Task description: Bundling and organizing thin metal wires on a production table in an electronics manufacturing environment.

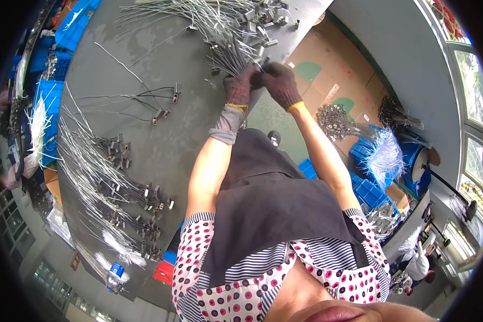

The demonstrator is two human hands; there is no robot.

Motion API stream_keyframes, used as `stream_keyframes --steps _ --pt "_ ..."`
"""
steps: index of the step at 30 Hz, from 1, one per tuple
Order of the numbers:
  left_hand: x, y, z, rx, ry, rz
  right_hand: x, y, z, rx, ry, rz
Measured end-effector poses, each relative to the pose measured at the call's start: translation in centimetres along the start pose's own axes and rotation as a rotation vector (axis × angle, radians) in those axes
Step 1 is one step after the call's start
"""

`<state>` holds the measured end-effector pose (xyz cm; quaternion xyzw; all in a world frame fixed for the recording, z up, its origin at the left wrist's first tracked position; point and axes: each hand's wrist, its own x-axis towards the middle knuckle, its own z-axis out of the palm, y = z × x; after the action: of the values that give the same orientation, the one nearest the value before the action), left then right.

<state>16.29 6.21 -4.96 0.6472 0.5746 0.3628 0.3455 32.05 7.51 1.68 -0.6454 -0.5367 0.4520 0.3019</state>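
Near the right edge of the grey desk (185, 145), I see the gloved left hand (238, 89) with its grip closed on a bundle of dark cables (228, 57). The gloved right hand (280, 85) is close against it at the fingers; whether this grip is open or closed, I cannot tell. Just beyond them lie pale wires (182, 12) with small grey connectors (249, 15).
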Motion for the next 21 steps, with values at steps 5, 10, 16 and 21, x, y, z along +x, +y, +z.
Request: stream_keyframes --steps 5,10,16,21 --pt "5.3 -0.3 -1.7 -0.521 0.380 -0.468 4.4 -4.5 3.7 -0.407 -0.091 -0.178" --pt "9.0 2.4 -3.8 0.103 0.412 -0.401 5.9 -6.2 5.0 -0.584 -0.124 -0.233" --pt "12.7 3.0 -2.9 0.572 0.158 -0.296 2.2 -1.7 3.7 -0.357 0.006 -0.259" --pt "13.6 0.8 -2.6 0.464 0.250 -0.167 -8.9 7.4 -4.1 -0.342 -0.163 -0.061"
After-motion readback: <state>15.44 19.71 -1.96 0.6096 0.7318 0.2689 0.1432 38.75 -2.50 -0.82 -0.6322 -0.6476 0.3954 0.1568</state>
